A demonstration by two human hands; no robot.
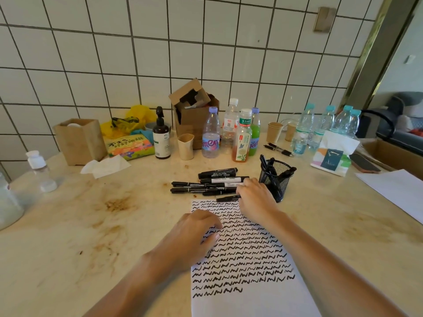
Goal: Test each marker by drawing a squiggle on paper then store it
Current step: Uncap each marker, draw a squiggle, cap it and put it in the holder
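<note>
A white paper sheet (240,303) covered with several rows of black squiggles lies on the table in front of me. My left hand (196,229) rests on its upper left part, fingers bent and pressing down. Several black markers (206,184) lie in a pile just beyond the sheet. My right hand (254,197) reaches into the right end of that pile, and its thumb and fingers close on a thin black marker (229,198) at the top edge of the paper. A black mesh pen cup (278,179) with a few markers in it stands right of that hand.
Bottles (210,133), paper cups, a cardboard box (194,110), a pump bottle (161,138) and a tissue pack (332,156) line the back of the table. Another white sheet (396,191) lies at the right. A small clear bottle (39,170) stands far left.
</note>
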